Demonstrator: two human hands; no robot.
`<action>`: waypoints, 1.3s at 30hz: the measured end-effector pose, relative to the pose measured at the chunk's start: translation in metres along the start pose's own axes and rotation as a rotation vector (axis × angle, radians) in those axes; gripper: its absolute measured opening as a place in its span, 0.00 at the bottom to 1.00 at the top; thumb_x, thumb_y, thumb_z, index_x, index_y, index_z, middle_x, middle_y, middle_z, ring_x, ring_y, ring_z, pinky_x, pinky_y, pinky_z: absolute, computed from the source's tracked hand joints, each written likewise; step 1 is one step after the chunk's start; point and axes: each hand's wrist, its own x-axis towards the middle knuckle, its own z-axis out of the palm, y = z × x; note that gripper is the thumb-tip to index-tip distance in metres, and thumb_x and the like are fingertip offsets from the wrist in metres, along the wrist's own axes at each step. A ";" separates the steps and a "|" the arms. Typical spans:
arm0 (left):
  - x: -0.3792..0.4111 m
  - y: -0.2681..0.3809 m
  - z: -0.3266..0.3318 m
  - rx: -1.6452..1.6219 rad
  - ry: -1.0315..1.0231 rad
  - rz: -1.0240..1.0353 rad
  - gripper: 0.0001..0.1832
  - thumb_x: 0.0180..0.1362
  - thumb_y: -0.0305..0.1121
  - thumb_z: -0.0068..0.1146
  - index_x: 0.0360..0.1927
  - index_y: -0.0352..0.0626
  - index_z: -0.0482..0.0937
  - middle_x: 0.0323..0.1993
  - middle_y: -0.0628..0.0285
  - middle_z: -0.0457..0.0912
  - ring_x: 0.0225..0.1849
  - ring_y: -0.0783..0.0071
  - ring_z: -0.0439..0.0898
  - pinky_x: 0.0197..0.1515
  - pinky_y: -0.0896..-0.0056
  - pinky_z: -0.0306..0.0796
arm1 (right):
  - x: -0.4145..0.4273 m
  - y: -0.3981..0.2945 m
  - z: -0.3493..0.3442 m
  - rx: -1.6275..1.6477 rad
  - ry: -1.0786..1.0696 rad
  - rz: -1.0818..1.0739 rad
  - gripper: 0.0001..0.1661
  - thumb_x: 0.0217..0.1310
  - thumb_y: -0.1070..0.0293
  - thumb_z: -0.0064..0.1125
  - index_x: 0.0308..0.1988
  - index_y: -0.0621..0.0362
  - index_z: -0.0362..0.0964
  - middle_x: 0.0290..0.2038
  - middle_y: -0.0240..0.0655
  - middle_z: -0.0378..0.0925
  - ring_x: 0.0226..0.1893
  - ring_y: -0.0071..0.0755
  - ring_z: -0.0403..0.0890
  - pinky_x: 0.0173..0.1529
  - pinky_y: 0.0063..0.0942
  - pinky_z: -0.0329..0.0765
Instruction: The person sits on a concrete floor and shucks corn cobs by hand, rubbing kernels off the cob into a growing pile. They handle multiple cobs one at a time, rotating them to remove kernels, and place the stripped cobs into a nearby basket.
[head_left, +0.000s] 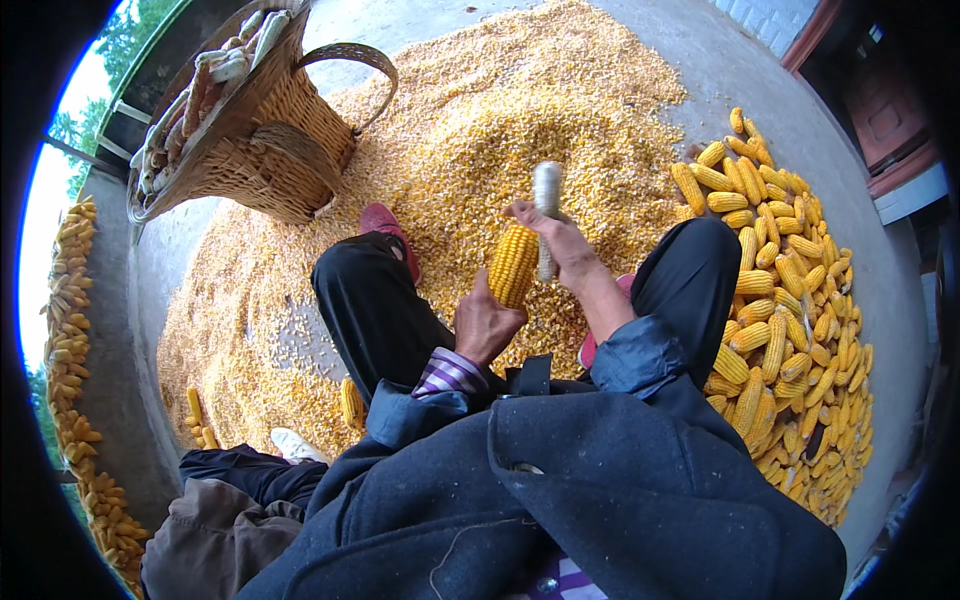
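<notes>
My left hand (484, 324) grips the lower end of a yellow ear of corn (513, 264), which points away from me between my knees. Rows of kernels still cover the side that shows. In my right hand (568, 246) is a pale, slightly blurred rod, apparently a bare corn cob (547, 187). It stands alongside the ear, close to it or touching; I cannot tell which. Below both hands spreads a wide heap of loose corn kernels (555, 97) on the concrete floor.
A wicker basket (277, 161) full of stripped cobs (225, 71) leans at upper left. Whole ears (780, 300) are piled on the right. More ears (71, 330) line a low wall at left. Another person's clothed leg (255, 474) is at lower left, near a loose ear (351, 403).
</notes>
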 end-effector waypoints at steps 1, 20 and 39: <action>0.001 0.001 0.004 0.137 0.018 -0.051 0.23 0.44 0.35 0.60 0.44 0.37 0.68 0.27 0.39 0.80 0.31 0.38 0.80 0.36 0.44 0.73 | 0.000 0.006 0.005 -0.069 -0.037 -0.147 0.21 0.61 0.52 0.63 0.43 0.59 0.80 0.39 0.32 0.81 0.40 0.25 0.79 0.45 0.25 0.74; -0.001 -0.006 -0.004 -0.050 -0.133 -0.088 0.27 0.34 0.36 0.68 0.39 0.35 0.73 0.30 0.50 0.82 0.32 0.53 0.81 0.39 0.59 0.74 | 0.011 0.018 -0.003 -0.346 0.155 -0.156 0.20 0.58 0.54 0.67 0.39 0.62 0.81 0.29 0.31 0.82 0.30 0.26 0.80 0.40 0.27 0.76; 0.001 0.003 -0.005 0.099 -0.021 -0.077 0.24 0.38 0.34 0.67 0.40 0.35 0.74 0.29 0.53 0.82 0.30 0.63 0.81 0.35 0.63 0.74 | -0.004 0.002 0.005 -0.004 0.022 0.092 0.24 0.57 0.51 0.66 0.46 0.56 0.77 0.42 0.30 0.78 0.48 0.27 0.75 0.49 0.28 0.73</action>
